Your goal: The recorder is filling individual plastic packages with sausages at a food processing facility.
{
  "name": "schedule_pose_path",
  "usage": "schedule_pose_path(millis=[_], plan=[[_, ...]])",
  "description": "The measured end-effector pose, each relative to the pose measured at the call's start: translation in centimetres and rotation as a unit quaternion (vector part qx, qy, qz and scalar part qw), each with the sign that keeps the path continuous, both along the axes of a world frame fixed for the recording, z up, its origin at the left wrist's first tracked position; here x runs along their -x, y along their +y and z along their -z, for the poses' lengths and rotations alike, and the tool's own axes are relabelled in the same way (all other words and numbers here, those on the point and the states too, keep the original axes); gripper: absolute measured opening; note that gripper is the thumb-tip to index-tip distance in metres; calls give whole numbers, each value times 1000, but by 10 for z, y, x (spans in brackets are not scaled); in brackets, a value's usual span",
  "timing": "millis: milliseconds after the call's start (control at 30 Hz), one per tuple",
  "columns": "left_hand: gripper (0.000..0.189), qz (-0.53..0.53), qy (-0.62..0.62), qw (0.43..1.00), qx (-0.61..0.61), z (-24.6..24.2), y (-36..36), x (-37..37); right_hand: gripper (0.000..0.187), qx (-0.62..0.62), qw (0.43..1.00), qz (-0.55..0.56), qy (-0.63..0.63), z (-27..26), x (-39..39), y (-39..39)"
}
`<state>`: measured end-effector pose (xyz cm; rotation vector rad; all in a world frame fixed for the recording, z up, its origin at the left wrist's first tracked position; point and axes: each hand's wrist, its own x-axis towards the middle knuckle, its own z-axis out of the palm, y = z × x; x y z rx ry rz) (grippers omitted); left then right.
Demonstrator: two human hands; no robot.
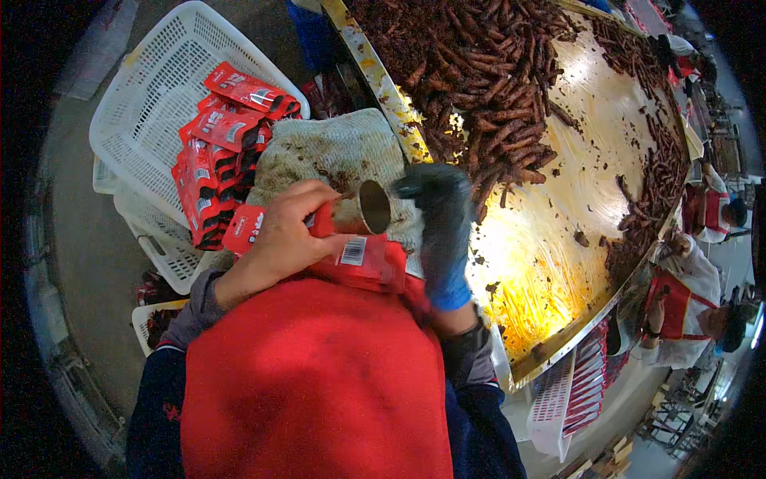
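Note:
My left hand (287, 230), bare, grips a metal funnel tube (366, 208) together with a red printed pouch (359, 263) that bears a barcode. The tube's round mouth faces right, towards my right hand (440, 221). That hand wears a black glove over a blue one and is blurred; its fingers are curled near the tube's mouth, and whether it holds anything cannot be told. Beyond both hands lies a stained, folded cloth (335, 149). Dark brown, sauce-coated food pieces (497, 102) are heaped on a metal table (538, 239) with a raised rim, right of my gloved hand.
Filled red pouches (221, 132) lie in and over the edge of a white perforated basket (161, 72) at left, above more baskets. Another white basket (553, 407) with red pouches stands below the table's near corner. Co-workers (682, 305) in red aprons stand along the far right side.

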<state>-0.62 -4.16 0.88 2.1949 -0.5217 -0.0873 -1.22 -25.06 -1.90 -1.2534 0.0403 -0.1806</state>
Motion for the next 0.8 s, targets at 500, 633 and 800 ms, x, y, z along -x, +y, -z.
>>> schedule_pose_path(millis=[500,633,800], plan=[[41,10,-56,998,-31,13,3,-1,15,63,961,155,222,57,4,-136],[39,7,-55,998,-24,18,9,0,37,13,994,4,105,-27,22,-26],[52,10,-92,995,-43,13,21,0,46,95,972,-169,135,-50,33,7]])
